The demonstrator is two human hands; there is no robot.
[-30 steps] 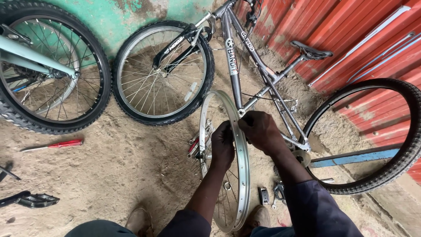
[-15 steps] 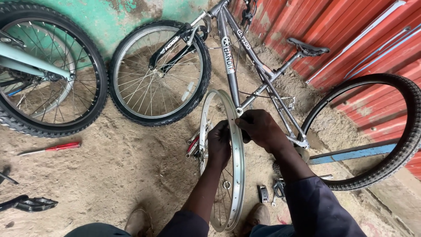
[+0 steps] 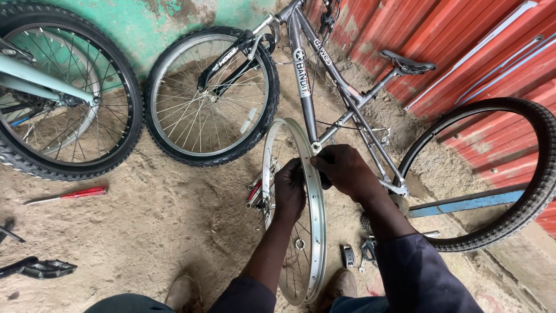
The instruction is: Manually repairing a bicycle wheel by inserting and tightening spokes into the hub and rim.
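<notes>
Barely shifted since before, left hand (image 3: 288, 191) and right hand (image 3: 344, 169) both clasp the light, stiff, spoke-fragile bare wheel rim (image 3: 317, 232) by its edge.

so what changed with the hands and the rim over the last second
Very little. Both hands, left and right, keep gripping the bare silver rim at its upper part, at most shifting slightly. The grey bicycle, loose tyre and red screwdriver stayed put.

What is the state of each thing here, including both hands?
Bare rim: upright, no tyre, held.
Left hand: gripping the rim.
Right hand: closed on the rim's top.
Loose tyre: off, leaning on the wall.
Grey bicycle: rear wheel missing.
Red screwdriver: lying on the sand.
</notes>
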